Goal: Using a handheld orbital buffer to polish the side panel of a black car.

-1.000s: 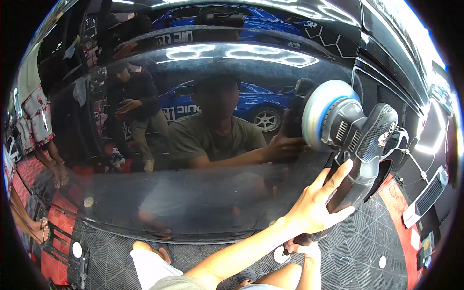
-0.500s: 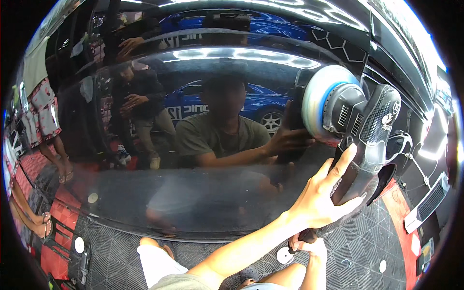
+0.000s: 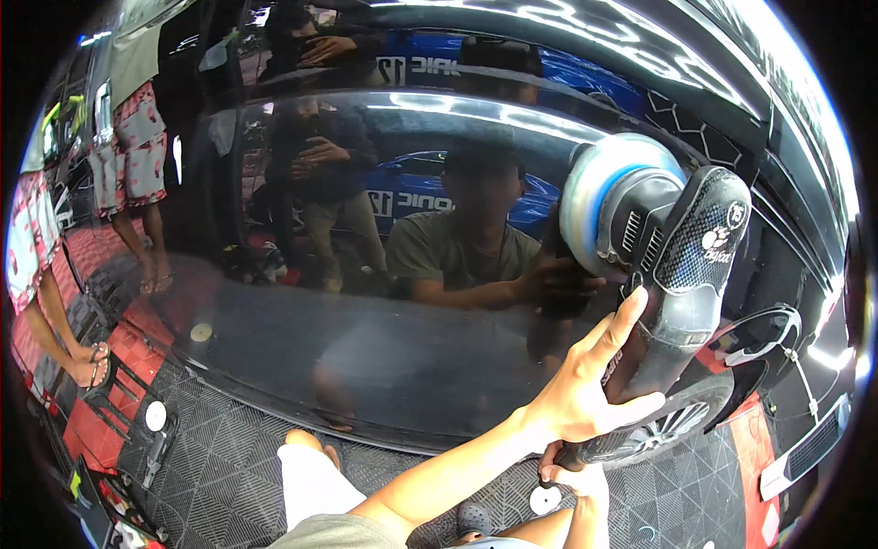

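A black polisher [image 3: 700, 238] with a pale round pad [image 3: 578, 206] and a blue ring behind it lies against the glossy black car panel [image 3: 302, 238]. The pad faces the panel near its right side. My left hand [image 3: 572, 389] is closed over the polisher's dark body, with one finger stretched along it and the thumb on its right side. Lower down, my right hand [image 3: 578, 478] grips the rear end of the polisher, and part of its fingers is hidden. The panel mirrors my upper body, another person and a blue car.
A car wheel [image 3: 663, 430] shows behind the polisher. Pale discs, one a white disc [image 3: 545, 500], lie on the dark tiled floor [image 3: 229, 457]. At left, a person in patterned shorts [image 3: 32, 229] stands beside a black stool [image 3: 114, 389]. A grey-white boxy unit [image 3: 805, 448] is at right.
The polisher has shifted left along the panel, with both hands still on it. My view has turned, so the panel's reflections sit farther right and more of the wheel shows.
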A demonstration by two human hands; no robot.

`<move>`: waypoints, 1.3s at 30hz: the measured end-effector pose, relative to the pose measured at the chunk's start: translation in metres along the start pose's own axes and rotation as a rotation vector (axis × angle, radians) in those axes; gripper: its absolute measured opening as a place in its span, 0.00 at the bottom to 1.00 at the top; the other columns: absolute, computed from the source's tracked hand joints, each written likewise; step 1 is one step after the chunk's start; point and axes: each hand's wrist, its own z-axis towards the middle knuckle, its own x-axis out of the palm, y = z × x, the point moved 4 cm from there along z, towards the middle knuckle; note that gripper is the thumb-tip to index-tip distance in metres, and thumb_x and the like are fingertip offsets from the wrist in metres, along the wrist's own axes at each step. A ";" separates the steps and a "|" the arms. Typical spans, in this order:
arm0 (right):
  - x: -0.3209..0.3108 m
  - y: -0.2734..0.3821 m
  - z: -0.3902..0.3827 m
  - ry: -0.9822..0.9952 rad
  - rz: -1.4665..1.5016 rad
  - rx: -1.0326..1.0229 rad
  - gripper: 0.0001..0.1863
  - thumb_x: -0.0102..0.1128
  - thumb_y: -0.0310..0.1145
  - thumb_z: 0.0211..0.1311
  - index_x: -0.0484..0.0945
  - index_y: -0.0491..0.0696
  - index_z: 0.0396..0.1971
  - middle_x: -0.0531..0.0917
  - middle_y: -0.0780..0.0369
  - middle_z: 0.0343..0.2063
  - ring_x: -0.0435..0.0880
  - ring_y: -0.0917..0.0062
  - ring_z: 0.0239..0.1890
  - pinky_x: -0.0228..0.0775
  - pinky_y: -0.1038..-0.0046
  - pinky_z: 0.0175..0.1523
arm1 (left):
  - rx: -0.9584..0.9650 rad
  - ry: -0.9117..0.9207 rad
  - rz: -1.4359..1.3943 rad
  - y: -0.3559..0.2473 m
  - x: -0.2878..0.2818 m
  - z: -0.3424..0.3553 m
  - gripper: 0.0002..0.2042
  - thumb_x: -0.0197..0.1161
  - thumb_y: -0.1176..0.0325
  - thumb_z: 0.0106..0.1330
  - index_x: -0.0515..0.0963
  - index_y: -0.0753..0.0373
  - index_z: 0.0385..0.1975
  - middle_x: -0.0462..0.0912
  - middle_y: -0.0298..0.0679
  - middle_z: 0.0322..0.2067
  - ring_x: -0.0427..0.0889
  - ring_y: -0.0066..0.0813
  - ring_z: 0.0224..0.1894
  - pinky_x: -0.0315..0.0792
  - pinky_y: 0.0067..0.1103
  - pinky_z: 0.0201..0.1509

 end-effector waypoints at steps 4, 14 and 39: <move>0.006 0.004 -0.003 0.009 0.055 -0.027 0.13 0.65 0.20 0.40 0.74 0.38 0.29 0.77 0.58 0.18 0.76 0.75 0.20 0.71 0.74 0.26 | 0.014 0.014 0.046 -0.007 -0.003 -0.001 0.59 0.75 0.73 0.45 0.34 0.53 0.73 0.75 0.42 0.48 0.71 0.19 0.27 0.70 0.18 0.42; 0.005 0.013 -0.007 0.046 -0.008 0.022 0.07 0.65 0.17 0.42 0.76 0.41 0.23 0.78 0.62 0.20 0.76 0.78 0.22 0.70 0.75 0.28 | -0.034 0.040 0.015 -0.013 -0.005 -0.007 0.61 0.75 0.72 0.47 0.29 0.54 0.72 0.49 0.51 0.71 0.61 0.42 0.68 0.59 0.28 0.66; 0.137 -0.009 0.044 0.026 -0.194 -0.171 0.24 0.66 0.27 0.41 0.75 0.41 0.43 0.82 0.61 0.34 0.78 0.79 0.38 0.72 0.71 0.46 | 0.075 -0.172 -0.404 -0.025 -0.137 -0.044 0.55 0.70 0.64 0.45 0.36 0.54 0.69 0.59 0.54 0.60 0.70 0.47 0.56 0.70 0.38 0.57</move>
